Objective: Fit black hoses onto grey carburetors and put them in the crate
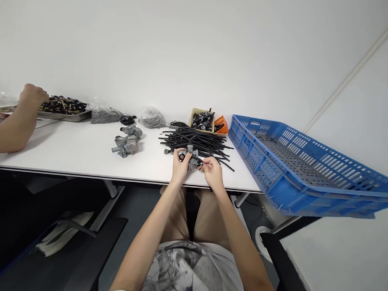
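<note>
Just above the table's front edge, my left hand is closed around a grey metal carburetor. My right hand pinches at its right side, fingertips on what looks like a thin black hose; the exact grip is too small to make out. Right behind both hands lies a wide pile of black hoses. More grey carburetors stand on the table to the left, apart from my hands.
A large blue crate fills the table's right end. At the back are a cream bin of black parts, an orange bin, plastic bags and a metal tray. Another person's arm reaches in from the left.
</note>
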`<state>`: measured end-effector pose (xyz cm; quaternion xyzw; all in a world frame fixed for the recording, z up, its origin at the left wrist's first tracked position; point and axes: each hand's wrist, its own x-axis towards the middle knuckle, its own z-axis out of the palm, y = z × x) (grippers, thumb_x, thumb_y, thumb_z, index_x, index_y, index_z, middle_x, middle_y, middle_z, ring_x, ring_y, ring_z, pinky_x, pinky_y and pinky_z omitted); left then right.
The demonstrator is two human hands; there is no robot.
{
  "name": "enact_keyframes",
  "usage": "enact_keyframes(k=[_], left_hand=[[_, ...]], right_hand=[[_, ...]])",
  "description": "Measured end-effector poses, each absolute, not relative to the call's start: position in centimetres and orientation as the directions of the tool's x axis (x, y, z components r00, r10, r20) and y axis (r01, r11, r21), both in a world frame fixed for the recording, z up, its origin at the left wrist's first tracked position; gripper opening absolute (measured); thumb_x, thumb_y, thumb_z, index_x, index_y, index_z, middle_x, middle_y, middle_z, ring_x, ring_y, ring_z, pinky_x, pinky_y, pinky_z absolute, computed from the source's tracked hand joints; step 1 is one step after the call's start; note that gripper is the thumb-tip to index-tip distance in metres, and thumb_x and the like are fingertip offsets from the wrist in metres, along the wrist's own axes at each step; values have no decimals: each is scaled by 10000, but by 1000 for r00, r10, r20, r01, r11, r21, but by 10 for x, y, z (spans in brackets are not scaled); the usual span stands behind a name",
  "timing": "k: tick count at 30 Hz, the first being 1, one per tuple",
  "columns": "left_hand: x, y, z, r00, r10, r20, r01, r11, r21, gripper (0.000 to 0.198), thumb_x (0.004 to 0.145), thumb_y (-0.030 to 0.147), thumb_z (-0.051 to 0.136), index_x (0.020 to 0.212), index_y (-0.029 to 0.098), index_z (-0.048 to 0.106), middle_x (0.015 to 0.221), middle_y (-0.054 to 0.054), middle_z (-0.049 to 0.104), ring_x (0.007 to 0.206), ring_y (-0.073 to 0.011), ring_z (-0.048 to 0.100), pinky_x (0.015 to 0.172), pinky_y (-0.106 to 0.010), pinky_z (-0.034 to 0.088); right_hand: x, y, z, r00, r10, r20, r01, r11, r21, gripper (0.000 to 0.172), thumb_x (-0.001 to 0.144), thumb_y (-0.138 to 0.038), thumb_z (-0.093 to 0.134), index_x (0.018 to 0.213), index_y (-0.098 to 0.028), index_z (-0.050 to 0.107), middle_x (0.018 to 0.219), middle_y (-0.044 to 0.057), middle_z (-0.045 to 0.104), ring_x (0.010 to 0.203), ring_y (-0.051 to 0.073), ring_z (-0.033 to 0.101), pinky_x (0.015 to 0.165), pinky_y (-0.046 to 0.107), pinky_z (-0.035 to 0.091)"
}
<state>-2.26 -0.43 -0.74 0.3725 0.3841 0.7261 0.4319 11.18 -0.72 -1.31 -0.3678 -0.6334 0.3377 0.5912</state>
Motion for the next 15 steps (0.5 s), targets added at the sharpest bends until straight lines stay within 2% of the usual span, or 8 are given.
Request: enact_keyframes(k=[3,9,11,15], left_hand=[[-22,-4,-8,-408,876,259,-267,-385,883,339,754,382,724,1008,226,563,794,30,488,699,-119,474,643,-222,405],[-22,-5,-7,-377,886,270,-272,-384,882,369,735,417,746,1007,226,585,764,35,491,679,-119,482,634,-225,414],[-22,-6,-7,-379,886,268,-279,-386,879,372,732,415,751,1006,223,589,750,39,471,669,-116,480,623,-224,414],[-21,-8,-5,-374,888,267,-278,-383,881,364,736,405,750,1008,226,588,741,43,460,649,-109,484,604,-218,411]], right_hand=[[111,-9,-13,-34,850,526,45,527,-849,109,789,-329,581,800,-228,542,897,21,584,671,154,656,654,322,555],[111,-7,-18,-5,843,538,-17,538,-843,134,783,-350,597,796,-228,544,892,25,581,693,162,629,672,331,541],[113,-6,-18,-15,840,542,35,543,-839,109,781,-329,590,797,-226,559,866,20,577,708,162,610,677,316,521],[116,-6,-15,-33,822,569,262,556,-789,25,760,-225,560,742,-223,577,791,9,574,685,160,540,674,300,459]])
